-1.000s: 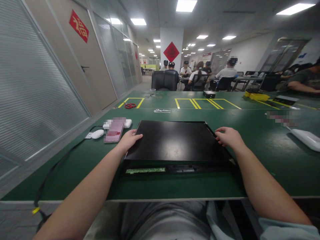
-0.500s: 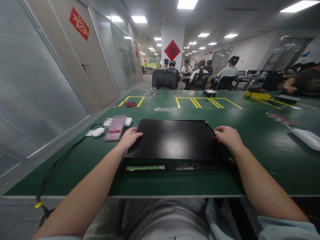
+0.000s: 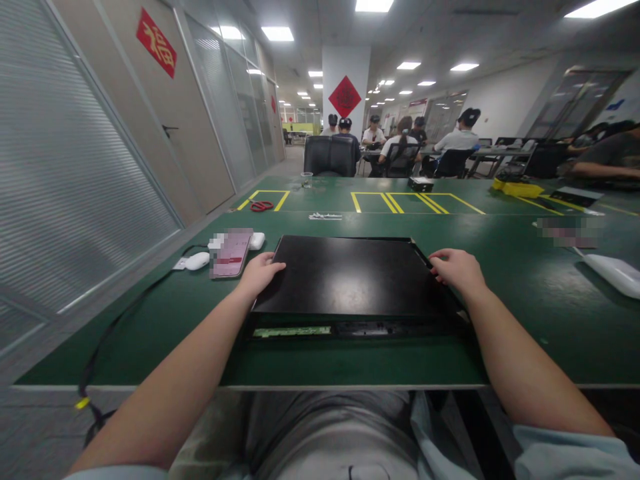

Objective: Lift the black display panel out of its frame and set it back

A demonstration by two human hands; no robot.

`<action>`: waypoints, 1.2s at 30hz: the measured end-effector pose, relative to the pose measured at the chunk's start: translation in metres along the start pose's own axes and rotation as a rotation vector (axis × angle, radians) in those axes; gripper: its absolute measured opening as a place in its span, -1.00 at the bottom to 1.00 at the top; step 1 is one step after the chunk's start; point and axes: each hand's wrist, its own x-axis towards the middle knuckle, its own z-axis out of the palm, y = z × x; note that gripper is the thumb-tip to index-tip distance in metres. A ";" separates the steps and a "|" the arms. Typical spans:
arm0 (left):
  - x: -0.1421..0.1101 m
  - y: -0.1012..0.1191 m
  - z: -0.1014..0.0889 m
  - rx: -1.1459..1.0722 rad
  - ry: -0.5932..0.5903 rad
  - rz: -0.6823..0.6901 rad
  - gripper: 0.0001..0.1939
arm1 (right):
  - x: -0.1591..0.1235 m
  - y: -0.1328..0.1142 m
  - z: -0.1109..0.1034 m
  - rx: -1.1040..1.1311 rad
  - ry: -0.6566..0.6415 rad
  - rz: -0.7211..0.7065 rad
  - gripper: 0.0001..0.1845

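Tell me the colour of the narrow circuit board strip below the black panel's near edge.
The circuit board strip is green, as the head view shows.

There were two hands, one left hand (image 3: 261, 274) and one right hand (image 3: 459, 272), and one black panel (image 3: 345, 275) with one green circuit strip (image 3: 292, 331). One counter (image 3: 370, 368) carried one phone (image 3: 233, 255), two small white rounded objects (image 3: 197, 261) near it, one larger white device (image 3: 614, 275), one pair of red-handled scissors (image 3: 261, 207), one clear cup (image 3: 307, 180) and one yellow object (image 3: 517, 189). Two large red diamond signs (image 3: 345, 97) showed, one on a door (image 3: 193, 143), one on a pillar (image 3: 346, 62).
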 end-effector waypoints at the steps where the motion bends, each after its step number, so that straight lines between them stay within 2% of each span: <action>1: -0.001 0.001 0.000 -0.008 0.004 0.003 -0.68 | 0.000 0.001 0.000 0.012 -0.007 0.000 -0.67; 14: -0.003 0.004 0.001 -0.041 0.015 0.004 -0.77 | 0.005 0.005 0.001 0.021 -0.038 0.001 -0.71; 24: -0.001 0.001 0.006 -0.054 -0.001 -0.017 -0.71 | 0.006 0.006 0.002 0.053 -0.043 0.015 -0.70; 36: 0.001 -0.002 0.005 -0.087 -0.008 -0.029 -0.73 | 0.003 0.004 0.001 0.143 -0.066 0.021 -0.70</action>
